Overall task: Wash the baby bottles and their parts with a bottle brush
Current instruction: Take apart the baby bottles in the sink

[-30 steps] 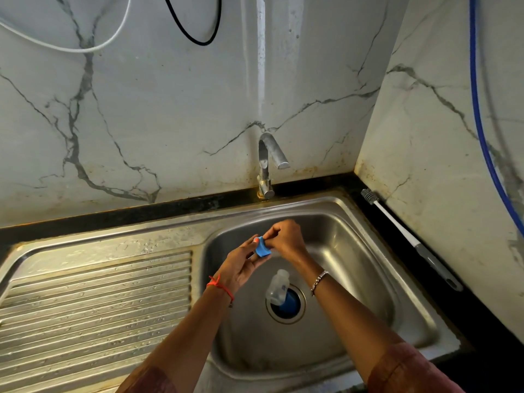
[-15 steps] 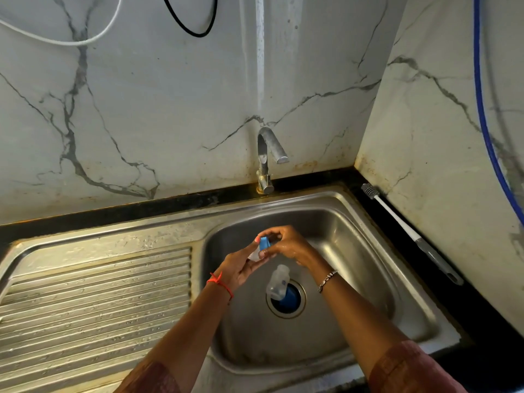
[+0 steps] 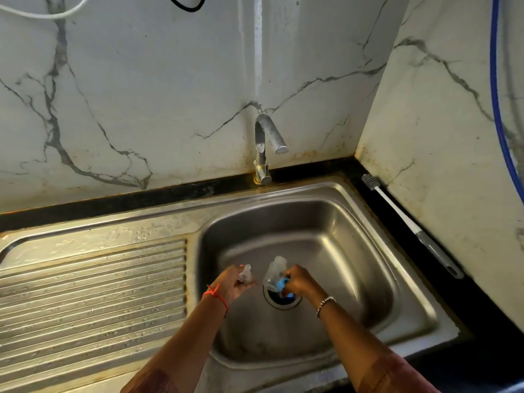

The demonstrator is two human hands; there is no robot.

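My left hand (image 3: 234,285) holds a small clear silicone teat (image 3: 245,273) over the left part of the sink basin (image 3: 354,251). My right hand (image 3: 300,282) pinches a blue collar ring (image 3: 281,284) low over the drain. A clear bottle piece (image 3: 275,270) lies at the drain, just left of my right hand. Something blue (image 3: 285,300) sits in the drain opening. The bottle brush (image 3: 408,222) with a white and grey handle lies on the black counter to the right of the sink, against the wall.
A steel tap (image 3: 265,143) stands behind the basin, with no water running. A ribbed steel drainboard (image 3: 90,296) stretches to the left. Marble walls close in the back and right. A blue hose (image 3: 499,109) hangs on the right wall.
My hands were together high over the basin, working the blue ring and teat. They have come apart and dropped: the teat stays in my left hand, the blue ring in my right, near the drain.
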